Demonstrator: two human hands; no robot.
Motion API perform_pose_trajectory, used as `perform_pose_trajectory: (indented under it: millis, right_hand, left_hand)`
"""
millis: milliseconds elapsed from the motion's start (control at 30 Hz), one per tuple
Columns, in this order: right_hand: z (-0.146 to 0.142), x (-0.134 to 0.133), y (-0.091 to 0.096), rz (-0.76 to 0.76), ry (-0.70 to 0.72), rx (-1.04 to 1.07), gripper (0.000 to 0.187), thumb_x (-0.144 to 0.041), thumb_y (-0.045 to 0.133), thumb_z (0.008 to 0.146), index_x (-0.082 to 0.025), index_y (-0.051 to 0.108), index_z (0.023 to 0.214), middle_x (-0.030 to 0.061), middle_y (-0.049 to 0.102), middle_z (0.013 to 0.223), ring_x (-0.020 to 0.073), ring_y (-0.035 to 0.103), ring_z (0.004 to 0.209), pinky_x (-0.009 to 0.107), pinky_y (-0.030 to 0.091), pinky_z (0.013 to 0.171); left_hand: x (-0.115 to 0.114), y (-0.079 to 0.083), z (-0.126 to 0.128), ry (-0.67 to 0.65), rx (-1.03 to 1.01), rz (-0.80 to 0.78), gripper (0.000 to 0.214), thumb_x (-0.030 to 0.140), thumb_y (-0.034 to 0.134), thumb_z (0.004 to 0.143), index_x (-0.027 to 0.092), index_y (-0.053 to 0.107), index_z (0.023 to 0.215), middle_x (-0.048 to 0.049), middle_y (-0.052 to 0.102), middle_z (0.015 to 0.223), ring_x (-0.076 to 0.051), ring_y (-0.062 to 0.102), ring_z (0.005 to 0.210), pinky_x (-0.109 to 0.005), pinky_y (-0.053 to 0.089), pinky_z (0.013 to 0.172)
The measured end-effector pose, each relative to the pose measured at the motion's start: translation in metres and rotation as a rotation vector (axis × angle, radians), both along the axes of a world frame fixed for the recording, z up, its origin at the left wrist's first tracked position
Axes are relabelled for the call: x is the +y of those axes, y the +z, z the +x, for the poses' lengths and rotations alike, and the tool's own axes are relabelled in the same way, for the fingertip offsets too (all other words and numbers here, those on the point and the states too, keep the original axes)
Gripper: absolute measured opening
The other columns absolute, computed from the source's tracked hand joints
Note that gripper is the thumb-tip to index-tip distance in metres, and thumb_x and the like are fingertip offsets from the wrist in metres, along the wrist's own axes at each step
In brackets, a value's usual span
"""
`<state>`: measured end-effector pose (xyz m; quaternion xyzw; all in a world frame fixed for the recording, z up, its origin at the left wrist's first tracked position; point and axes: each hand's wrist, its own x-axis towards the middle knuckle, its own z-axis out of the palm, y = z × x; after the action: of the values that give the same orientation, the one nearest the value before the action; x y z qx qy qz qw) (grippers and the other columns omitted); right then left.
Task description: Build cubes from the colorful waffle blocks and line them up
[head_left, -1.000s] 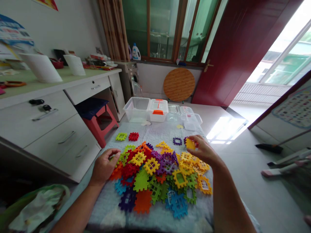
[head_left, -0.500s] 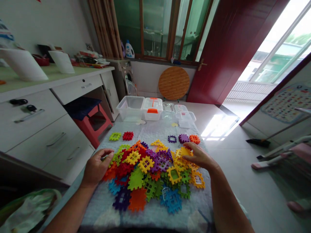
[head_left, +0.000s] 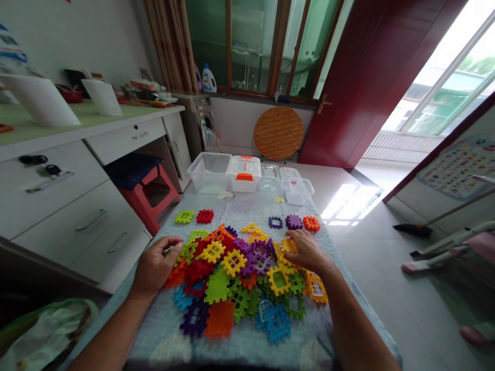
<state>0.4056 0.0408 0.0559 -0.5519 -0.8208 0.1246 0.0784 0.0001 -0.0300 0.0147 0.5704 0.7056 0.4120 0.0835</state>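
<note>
Lying on the desk (head_left: 240, 206), eleven and one o'clock from the heap (head_left: 216, 286), five lots (head_left: 294, 221) look set apart; most remains piled. Left hand (head_left: 157, 265) curls, contents unclear; right hand (head_left: 308, 251) touches yellow pieces (head_left: 287, 245), grip unclear.

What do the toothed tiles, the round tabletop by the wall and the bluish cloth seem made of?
Toothed tiles: probably moulded plastic, smooth, judging by their even, bright colours and repeated teeth.
Round tabletop: smooth-looking wood or wood-look laminate; brown streaks resemble grain, but the look leaves it open.
Bluish cloth: likely soft, matt fabric, given its fine wrinkles.
</note>
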Motion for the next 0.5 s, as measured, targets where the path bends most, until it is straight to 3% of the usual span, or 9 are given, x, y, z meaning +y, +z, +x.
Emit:
perform_pose_trajectory:
  millis: [133, 267, 500]
  right_hand:
    - [-0.005, 0.014, 0.008, 0.099, 0.028, 0.038, 0.055, -0.028, 0.067, 0.069, -0.014, 0.058, 0.122, 0.0133, 0.062, 0.112, 0.0291, 0.053, 0.108, 0.041, 0.039, 0.096]
    - [-0.025, 0.047, 0.017, 0.197, 0.097, 0.124, 0.056, -0.025, 0.065, 0.071, -0.018, 0.055, 0.125, 0.0109, 0.061, 0.113, 0.0270, 0.053, 0.107, 0.040, 0.041, 0.092]
    - [-0.079, 0.092, 0.000, 0.066, 0.084, 0.053, 0.061, -0.032, 0.069, 0.072, -0.017, 0.052, 0.129, 0.0118, 0.060, 0.122, 0.0262, 0.053, 0.112, 0.037, 0.038, 0.095]
  left_hand:
    - [0.000, 0.002, 0.001, -0.011, 0.000, 0.017, 0.030, 0.047, 0.054, 0.079, 0.021, 0.068, 0.084, -0.0028, 0.072, 0.084, -0.020, 0.068, 0.079, -0.026, 0.052, 0.080]
    - [0.000, 0.004, 0.002, -0.007, 0.002, 0.029, 0.031, 0.047, 0.054, 0.079, 0.020, 0.068, 0.083, -0.0032, 0.072, 0.083, -0.021, 0.068, 0.079, -0.027, 0.052, 0.080]
    - [-0.002, 0.002, 0.000, 0.000, -0.013, 0.030, 0.031, 0.047, 0.054, 0.080, 0.020, 0.068, 0.084, -0.0033, 0.073, 0.084, -0.021, 0.067, 0.080, -0.027, 0.052, 0.081]
